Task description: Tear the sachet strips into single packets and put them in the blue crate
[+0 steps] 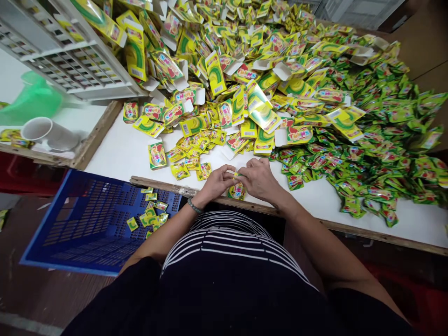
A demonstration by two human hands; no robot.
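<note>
Near the front edge of the white table point(121, 158), my left hand point(219, 183) and my right hand point(261, 179) meet, fingers pinched on a small carton whose visible part is white and yellow. Directly below the fingers lies a yellow-green packet point(237, 191). A few yellow sachets point(180, 171) lie left of my left hand, beside a small closed box point(157, 154). Beyond my hands are heaped open yellow cartons point(262, 109), and green sachets point(336, 158) spread to the right.
A blue crate point(77, 224) with several small boxes stands below the table at left. On the left are a white mug point(52, 134), a green bag point(35, 100) and a tilted white plastic basket point(80, 56). A wooden strip point(161, 184) edges the table.
</note>
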